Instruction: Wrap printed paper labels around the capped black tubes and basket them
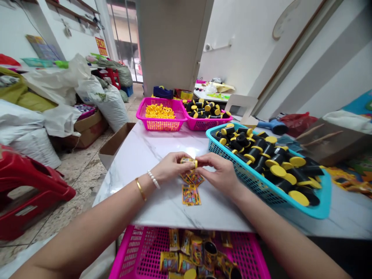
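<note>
Just above the white tabletop, a small yellow-labelled cylinder (188, 160) is held level between my two hands. My left hand (170, 167) has its fingers closed round the left part. My right hand (219, 172) pinches the right end with thumb and fingers. Printed yellow stickers (191, 195) lie in a loose pile on the table below, some partly covered by the hands. To the right, a turquoise basket (324, 203) holds many black cylinders with yellow caps (279, 170). Labelled cylinders (196, 250) fill part of a pink basket (130, 252) under the table's front edge.
At the table's back, one pink basket (162, 124) contains yellow plastic pieces (160, 111); another pink basket (200, 124) holds black cylinders. A cardboard box (113, 145) stands left of the table, near a red stool (31, 193) and white sacks (107, 102).
</note>
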Tool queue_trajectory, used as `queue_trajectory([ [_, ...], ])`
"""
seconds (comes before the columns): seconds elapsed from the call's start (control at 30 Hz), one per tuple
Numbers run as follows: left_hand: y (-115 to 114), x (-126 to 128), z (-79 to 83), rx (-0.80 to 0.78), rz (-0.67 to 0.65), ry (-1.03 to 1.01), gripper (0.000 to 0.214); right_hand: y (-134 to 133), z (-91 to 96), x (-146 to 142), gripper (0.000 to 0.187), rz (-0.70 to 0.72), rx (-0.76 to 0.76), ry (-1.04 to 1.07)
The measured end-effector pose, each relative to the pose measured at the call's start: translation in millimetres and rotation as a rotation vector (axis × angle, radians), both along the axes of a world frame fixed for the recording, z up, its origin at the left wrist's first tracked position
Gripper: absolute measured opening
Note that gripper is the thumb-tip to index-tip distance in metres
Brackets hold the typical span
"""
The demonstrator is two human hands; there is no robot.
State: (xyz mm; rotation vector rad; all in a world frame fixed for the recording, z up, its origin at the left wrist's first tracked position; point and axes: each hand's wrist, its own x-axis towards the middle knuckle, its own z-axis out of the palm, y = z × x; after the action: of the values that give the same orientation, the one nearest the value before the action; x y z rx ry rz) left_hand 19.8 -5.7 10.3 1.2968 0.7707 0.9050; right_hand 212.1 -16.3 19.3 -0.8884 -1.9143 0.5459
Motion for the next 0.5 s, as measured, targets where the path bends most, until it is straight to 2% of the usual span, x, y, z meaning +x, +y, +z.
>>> queue_trajectory([
  [0.1,1.5,0.8,-1.7,0.130,0.083,0.046,0.031,2.9,-12.9,-9.4,0.026,0.006,-0.223,0.228],
  [0.17,0.2,0.3,1.0,0.128,0.052,0.062,0.035,1.1,-15.5,-9.4,0.028,0.056,-0.283,0.277],
  [0.23,-1.3,-0.9,4.1,0.052,0.001,0.071,0.041,-2.4,-14.4,-4.6,0.027,0.065,-0.235,0.243],
  [0.37,-1.3,-1.4,4.9,-0.119,-0.042,0.052,0.050,-7.6,-11.9,5.1,0.025,-0.002,-0.004,0.117],
  [0.43,-0.9,0.9,4.3,-0.087,-0.024,0.044,0.047,-6.5,-13.3,3.9,0.024,-0.031,-0.025,0.125],
  [0.5,-1.0,4.0,5.3,0.034,0.041,0.027,0.043,-3.1,-15.9,-0.5,0.026,-0.037,-0.169,0.227],
])
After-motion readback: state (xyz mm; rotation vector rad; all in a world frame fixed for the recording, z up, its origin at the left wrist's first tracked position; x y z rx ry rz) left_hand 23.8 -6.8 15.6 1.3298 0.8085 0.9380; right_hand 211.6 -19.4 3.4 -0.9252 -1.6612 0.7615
